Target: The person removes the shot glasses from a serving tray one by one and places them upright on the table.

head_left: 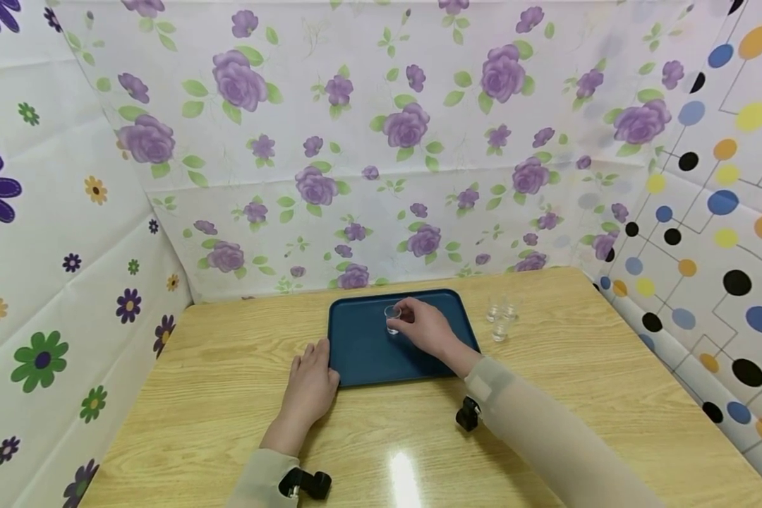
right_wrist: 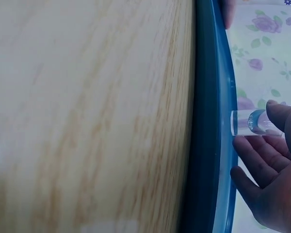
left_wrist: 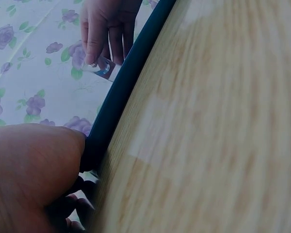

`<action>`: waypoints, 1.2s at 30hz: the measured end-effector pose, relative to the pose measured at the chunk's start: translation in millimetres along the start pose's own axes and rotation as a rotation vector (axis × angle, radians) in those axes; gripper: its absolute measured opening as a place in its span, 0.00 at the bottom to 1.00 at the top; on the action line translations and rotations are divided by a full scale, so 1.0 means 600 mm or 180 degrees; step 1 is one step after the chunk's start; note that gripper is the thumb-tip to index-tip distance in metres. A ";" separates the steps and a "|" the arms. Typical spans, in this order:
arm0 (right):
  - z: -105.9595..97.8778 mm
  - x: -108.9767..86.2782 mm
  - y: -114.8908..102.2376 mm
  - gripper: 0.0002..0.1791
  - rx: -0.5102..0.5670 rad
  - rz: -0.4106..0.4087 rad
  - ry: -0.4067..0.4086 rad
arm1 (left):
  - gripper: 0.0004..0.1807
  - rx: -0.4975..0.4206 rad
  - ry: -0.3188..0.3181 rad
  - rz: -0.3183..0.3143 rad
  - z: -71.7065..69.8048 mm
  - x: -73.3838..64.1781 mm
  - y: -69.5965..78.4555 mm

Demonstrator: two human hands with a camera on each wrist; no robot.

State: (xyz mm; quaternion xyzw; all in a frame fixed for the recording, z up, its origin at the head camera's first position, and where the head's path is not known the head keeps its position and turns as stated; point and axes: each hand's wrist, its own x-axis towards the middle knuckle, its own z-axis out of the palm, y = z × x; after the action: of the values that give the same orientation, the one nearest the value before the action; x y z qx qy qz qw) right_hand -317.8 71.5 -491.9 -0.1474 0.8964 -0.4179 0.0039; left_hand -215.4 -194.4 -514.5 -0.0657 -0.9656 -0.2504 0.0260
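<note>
A small clear shot glass (head_left: pixel 391 323) is upright over the middle of a dark blue rectangular tray (head_left: pixel 365 356). My right hand (head_left: pixel 427 329) pinches this glass from the right, thumb on the near side and fingers opposite. In the right wrist view the glass (right_wrist: pixel 241 123) shows between thumb and fingers, its thick base close to the tray. At the tray's left edge rests my left hand (head_left: pixel 311 384), fingers extended forward along the side and thumb against the near left corner. The left wrist view shows that thumb (left_wrist: pixel 63 145) right at the rim.
Three more clear shot glasses (head_left: pixel 500 329) stand in a cluster on the wooden table (head_left: pixel 228 395), just right of the tray. Flowered sheets (head_left: pixel 368 141) hang behind and to the left. A dotted sheet (head_left: pixel 724 268) borders the right side.
</note>
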 end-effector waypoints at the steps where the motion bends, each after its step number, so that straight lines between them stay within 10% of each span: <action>1: -0.001 -0.002 -0.001 0.18 0.0008 0.0003 0.0000 | 0.35 0.0002 -0.0002 -0.0001 0.000 0.000 0.000; 36: -0.134 -0.085 0.013 0.20 -0.0042 -0.0009 0.0202 | 0.35 -0.0065 -0.0021 0.0005 0.002 0.003 -0.005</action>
State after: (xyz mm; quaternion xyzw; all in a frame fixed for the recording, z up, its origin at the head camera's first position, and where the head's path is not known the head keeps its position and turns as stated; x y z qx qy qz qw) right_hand -281.5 150.1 -451.5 -0.1354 0.8986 -0.4165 -0.0261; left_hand -217.9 -196.1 -516.8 -0.0676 -0.9630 -0.2600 0.0224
